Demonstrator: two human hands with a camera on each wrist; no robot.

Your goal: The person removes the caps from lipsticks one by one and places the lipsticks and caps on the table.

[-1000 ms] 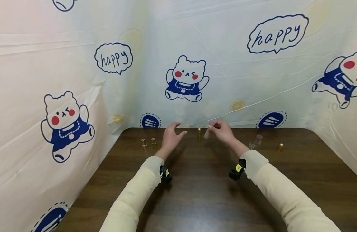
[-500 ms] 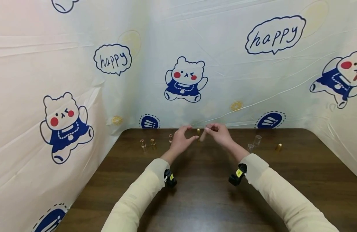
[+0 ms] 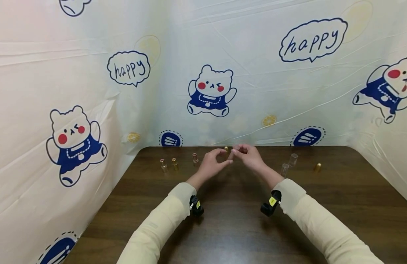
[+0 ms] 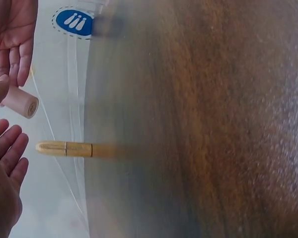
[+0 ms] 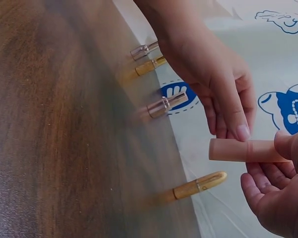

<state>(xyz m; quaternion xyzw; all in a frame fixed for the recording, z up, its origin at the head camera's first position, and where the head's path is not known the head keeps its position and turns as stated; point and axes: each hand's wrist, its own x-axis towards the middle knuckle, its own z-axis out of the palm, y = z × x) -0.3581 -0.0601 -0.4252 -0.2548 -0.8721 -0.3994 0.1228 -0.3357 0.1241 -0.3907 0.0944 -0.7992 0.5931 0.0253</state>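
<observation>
A matte pink lipstick tube is held tilted in the air between both hands, a round label on its lower end. My right hand grips its upper part between thumb and fingers. At the lower part, my left hand has its thumb on the tube and seems to pinch it; its forefinger's contact is partly hidden. Just behind stands a gold lipstick with a rounded top, upright on the table and touched by neither hand.
Left of the hands stand three metallic lipstick tubes: a rose one, a gold one and another. On the right are two clear caps, one behind the other, and a gold cap. A printed cloth hangs behind the brown table.
My left hand has moved right to the pink lipstick tube, uncovering the rose tube behind it. The right hand has shifted slightly left with the pink tube.
</observation>
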